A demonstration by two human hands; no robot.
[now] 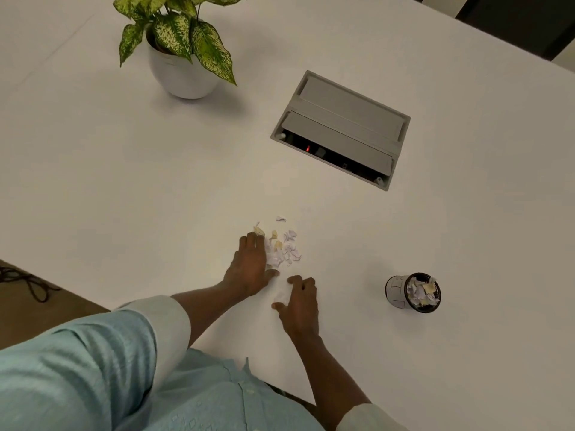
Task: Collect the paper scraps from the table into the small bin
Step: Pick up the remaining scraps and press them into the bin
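A loose pile of white and yellowish paper scraps (284, 247) lies on the white table (124, 181) just in front of me. My left hand (250, 267) rests flat on the table, its fingers straight and touching the pile's left side. Just to its right, my right hand (300, 303) has curled fingers and thumb around what looks like a pale scrap (281, 294). The small black-rimmed bin (394, 290) stands about a hand's length to the right of my right hand, with several scraps inside it.
A potted plant in a white pot (183, 76) stands at the far left. A grey cable box (340, 129) is set into the table behind the scraps, its flap partly open. The table's near edge runs diagonally at lower left, with dark cables on the floor (28, 283).
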